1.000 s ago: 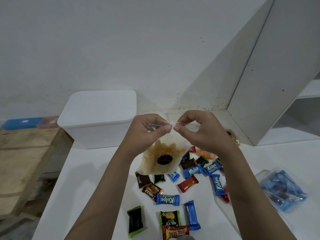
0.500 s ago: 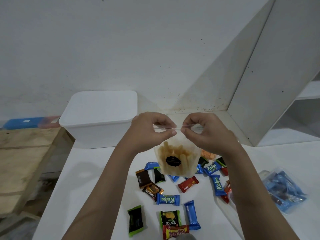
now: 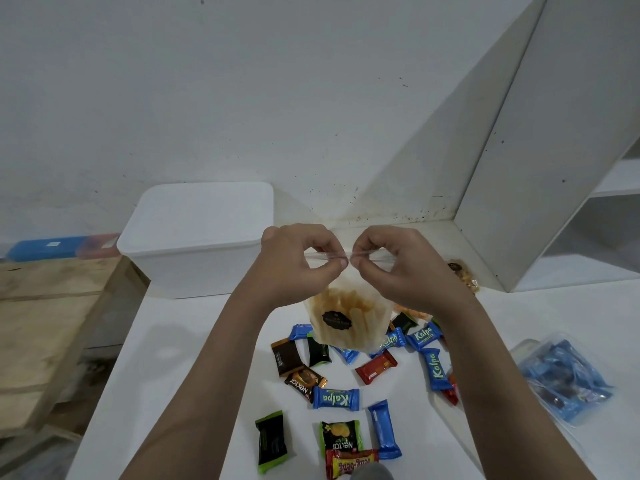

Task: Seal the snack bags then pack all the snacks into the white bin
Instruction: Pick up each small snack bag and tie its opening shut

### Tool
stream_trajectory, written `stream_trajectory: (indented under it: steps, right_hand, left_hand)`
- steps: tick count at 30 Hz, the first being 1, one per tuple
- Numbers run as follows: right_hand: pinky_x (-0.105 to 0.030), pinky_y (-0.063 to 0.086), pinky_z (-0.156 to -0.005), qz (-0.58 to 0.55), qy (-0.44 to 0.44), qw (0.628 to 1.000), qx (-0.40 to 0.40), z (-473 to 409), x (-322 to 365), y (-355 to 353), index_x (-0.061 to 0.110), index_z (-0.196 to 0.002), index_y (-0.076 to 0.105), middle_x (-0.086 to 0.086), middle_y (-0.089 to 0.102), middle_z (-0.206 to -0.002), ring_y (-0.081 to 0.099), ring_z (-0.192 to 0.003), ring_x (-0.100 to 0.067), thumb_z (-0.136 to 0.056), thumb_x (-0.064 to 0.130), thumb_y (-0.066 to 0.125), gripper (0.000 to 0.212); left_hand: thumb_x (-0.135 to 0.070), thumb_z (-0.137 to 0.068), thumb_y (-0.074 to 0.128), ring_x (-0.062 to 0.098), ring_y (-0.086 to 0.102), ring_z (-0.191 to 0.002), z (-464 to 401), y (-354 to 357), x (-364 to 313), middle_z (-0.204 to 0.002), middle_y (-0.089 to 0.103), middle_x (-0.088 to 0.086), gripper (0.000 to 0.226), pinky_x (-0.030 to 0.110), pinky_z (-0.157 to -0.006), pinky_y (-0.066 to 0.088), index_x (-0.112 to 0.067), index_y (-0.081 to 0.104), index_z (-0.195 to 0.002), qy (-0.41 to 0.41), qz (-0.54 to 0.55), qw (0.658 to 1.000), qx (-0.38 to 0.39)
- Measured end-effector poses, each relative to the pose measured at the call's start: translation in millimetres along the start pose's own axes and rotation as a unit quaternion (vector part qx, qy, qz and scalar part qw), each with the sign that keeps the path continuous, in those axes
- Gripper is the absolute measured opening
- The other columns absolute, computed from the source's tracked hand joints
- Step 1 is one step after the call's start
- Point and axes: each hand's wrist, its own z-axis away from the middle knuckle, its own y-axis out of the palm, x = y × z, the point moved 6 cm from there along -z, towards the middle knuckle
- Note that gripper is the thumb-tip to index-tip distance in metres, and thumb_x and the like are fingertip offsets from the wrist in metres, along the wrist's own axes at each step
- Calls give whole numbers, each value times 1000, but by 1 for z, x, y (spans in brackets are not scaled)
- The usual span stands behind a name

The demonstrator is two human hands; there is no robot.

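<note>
The white tabletop point(image 3: 180, 341) fills the lower view. On it, at about ten o'clock from the hands, sits the white rectangular plastic bin point(image 3: 194, 237), its lid on, well apart from the candy.

At four o'clock, near the table's right edge, lies a clear plastic bag of blue-wrapped sweets point(image 3: 564, 375); whether its mouth is sealed cannot be told.

Held up at the centre is the clear zip bag of pale stick snacks with a black label point(image 3: 341, 323). It hangs straight down, at six o'clock from the fingers, its bottom just above the scattered wrappers. Its long zip strip runs level from nine to three o'clock, between both hands.

The left hand point(image 3: 294, 268) pinches the strip with thumb and forefinger at its left half; the right hand point(image 3: 398, 268) pinches the right half the same way. The two pinches almost meet at the middle, so both hands stand equally near the seam. Judging from that, the seal is best pressed outward from the centre toward each end.

Below, from five to seven o'clock, lie the loose small wrapped candies point(image 3: 336, 398) in blue, red, green, black and brown, none yet in the bin.
</note>
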Motion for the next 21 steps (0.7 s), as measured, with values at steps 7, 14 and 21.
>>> stream_trajectory:
  steps: [7,14,21]
  right_hand:
    - [-3,39,-71,-10,-7,1000,-8,0,1,3,14,-81,67,15,63,-76,57,-83,1,-86,10,63,8]
    - [-7,47,-72,-96,71,992,-50,5,-21,-5,20,-80,68,11,69,-80,64,-82,-1,-82,19,71,4]
    - [-16,45,-74,-65,71,993,-65,6,-24,-6,20,-79,66,10,66,-81,61,-83,-1,-84,19,67,5]
  left_hand:
    - [-32,-75,63,2,61,-81,1,1,3,-74,64,-20,4,58,-95,39,-31,66,-72,2,28,1000,-14]
    - [-36,-76,64,7,61,-85,-1,-5,14,-73,64,-18,8,55,-98,39,-30,64,-70,-25,31,999,-15]
    - [-36,-75,62,0,59,-81,0,-6,14,-74,64,-19,9,51,-100,37,-29,64,-71,-32,19,999,-21]
